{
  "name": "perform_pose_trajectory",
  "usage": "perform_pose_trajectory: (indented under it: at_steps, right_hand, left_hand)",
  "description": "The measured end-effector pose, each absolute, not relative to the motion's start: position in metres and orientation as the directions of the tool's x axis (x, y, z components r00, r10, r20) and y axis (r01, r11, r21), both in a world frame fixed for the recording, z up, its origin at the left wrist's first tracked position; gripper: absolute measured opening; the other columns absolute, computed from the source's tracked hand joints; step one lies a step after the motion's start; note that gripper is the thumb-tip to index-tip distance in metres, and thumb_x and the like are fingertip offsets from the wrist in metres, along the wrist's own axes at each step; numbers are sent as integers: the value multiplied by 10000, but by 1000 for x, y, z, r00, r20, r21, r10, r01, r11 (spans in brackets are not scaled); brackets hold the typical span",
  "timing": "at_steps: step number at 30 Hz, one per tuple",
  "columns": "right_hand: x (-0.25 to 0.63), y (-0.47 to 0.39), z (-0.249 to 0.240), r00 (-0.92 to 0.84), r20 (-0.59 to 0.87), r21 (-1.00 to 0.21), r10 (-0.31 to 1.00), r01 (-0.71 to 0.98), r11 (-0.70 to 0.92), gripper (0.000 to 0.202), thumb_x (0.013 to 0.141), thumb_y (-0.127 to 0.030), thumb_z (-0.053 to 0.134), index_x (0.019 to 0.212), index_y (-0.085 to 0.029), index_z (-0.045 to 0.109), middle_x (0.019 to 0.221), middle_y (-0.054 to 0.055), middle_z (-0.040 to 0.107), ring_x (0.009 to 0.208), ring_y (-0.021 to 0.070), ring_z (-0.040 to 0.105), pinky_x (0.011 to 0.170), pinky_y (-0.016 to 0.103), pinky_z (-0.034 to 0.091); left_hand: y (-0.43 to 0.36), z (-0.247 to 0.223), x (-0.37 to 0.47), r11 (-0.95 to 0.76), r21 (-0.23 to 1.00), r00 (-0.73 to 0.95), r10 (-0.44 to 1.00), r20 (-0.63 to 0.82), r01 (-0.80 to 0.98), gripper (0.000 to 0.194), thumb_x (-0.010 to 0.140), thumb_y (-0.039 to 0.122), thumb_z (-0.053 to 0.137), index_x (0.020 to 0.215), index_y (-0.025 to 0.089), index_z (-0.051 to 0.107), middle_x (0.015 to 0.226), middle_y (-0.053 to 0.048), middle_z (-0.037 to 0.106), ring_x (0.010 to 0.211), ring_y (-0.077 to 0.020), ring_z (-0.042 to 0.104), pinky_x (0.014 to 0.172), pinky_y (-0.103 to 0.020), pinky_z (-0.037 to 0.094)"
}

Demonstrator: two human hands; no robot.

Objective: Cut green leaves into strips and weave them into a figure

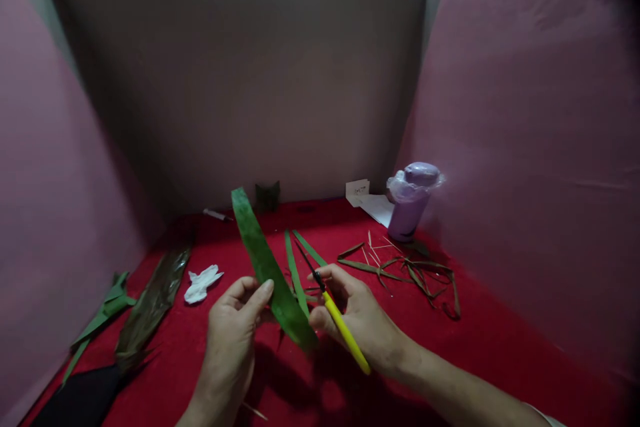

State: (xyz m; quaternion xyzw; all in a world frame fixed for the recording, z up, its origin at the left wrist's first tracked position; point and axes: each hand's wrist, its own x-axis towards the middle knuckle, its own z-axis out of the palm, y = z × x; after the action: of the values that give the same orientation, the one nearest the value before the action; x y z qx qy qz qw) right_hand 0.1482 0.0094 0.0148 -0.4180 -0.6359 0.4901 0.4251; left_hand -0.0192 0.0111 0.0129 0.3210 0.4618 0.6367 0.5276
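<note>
My left hand point(235, 330) is closed with thumb and fingers pinching a wide green leaf strip point(265, 257). The strip stands tilted, its upper end leaning left and its lower end near my right hand point(355, 313). In my closed right hand is a slim craft knife point(345, 333) with a yellow handle; its thin dark blade points up and left, a little to the right of the strip. Whether my right fingers also touch the strip's lower end, I cannot tell. Behind the hands, narrow green leaf strips point(295, 267) reach up from the red cloth.
Brown dried strips point(420, 273) and thin sticks point(370, 250) lie to the right. A plastic-wrapped purple tumbler point(410, 207) stands by white papers point(375, 207). Leftward are a crumpled tissue point(201, 283), a long brown leaf point(155, 300) and a folded green leaf piece point(107, 307). Panels enclose three sides.
</note>
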Motion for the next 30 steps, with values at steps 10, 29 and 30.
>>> perform_pose_trajectory:
  at_steps: [10,29,30]
  right_hand:
    - [153,-9,22,-422,-118,-832,899,536,143,477,647,-385,724,1058,-249,523,907,21,591,800,199,500,661,297,370]
    - [147,-8,0,-592,-23,-912,806,343,225,567,662,-686,583,827,-144,616,560,-66,292,526,81,219,455,213,200]
    - [147,-8,-1,-589,-31,-915,808,342,215,561,655,-681,594,815,-144,617,559,-66,290,525,81,219,454,211,200]
  left_hand:
    - [17,47,-55,-277,906,-563,825,53,-320,246,495,202,782,662,151,609,641,26,650,571,-100,574,525,-196,487]
    - [17,42,-54,-279,931,-563,820,104,-235,209,514,212,763,638,156,604,620,33,604,548,-99,536,506,-214,448]
    - [17,42,-54,-279,932,-562,821,105,-233,208,515,212,762,640,155,606,622,31,606,550,-99,536,512,-215,453]
